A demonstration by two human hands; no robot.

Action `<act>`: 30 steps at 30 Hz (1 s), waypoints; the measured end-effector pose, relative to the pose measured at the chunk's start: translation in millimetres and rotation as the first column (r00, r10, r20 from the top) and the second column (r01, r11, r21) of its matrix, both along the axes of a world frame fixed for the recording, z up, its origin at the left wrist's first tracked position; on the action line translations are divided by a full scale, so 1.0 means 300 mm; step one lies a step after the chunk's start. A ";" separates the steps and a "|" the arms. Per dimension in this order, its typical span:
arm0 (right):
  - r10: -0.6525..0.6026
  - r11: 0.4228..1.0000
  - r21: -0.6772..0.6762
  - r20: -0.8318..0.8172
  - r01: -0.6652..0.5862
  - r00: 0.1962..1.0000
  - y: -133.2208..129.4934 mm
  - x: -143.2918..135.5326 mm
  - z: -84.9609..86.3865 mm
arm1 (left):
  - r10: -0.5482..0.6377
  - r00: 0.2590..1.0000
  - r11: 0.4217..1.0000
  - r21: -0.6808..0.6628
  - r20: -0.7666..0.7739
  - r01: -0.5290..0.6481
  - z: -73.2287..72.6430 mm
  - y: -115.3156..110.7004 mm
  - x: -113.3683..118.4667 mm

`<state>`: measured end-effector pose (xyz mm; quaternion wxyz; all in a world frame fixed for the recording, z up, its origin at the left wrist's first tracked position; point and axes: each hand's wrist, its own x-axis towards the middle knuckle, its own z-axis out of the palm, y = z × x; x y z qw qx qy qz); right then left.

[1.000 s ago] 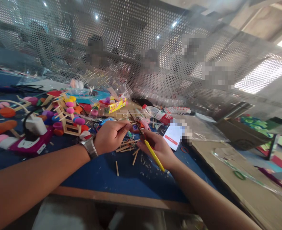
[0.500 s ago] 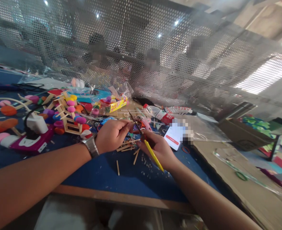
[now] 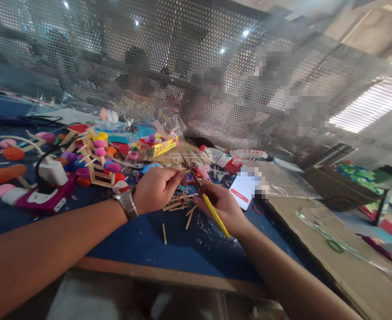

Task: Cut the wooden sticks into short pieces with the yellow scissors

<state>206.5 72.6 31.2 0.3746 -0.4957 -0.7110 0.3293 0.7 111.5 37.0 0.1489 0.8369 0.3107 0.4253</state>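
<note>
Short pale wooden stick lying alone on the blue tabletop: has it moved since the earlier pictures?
No; the stick keeps its place and angle against the brown front edge.

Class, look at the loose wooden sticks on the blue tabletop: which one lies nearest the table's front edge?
The lone stick, lying by itself nearer that edge than the left hand; the other loose sticks lie farther back, bunched together.

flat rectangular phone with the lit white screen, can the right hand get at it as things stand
Probably yes: the phone lies beside the right hand, with nothing visible between them. That hand grips a slim yellow-handled tool with a dark blade, though, so it might have to put this down first.
</note>
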 end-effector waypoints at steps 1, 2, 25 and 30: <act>-0.002 1.000 -0.003 -0.003 0.002 1.000 0.000 0.000 0.000 | 0.000 1.000 1.000 0.000 -0.003 0.000 0.000 0.000 0.000; -0.003 1.000 -0.004 -0.002 0.003 1.000 0.000 0.000 0.000 | -0.001 1.000 1.000 0.002 -0.007 0.001 -0.001 0.001 -0.001; -0.089 0.963 0.268 0.216 0.029 0.972 0.006 0.012 -0.015 | -0.101 0.994 0.994 -0.031 0.040 0.102 -0.029 0.019 0.012; -0.112 0.927 0.375 0.234 0.016 0.966 0.010 0.016 -0.020 | -0.143 0.989 0.987 -0.063 0.040 0.146 -0.033 0.024 0.015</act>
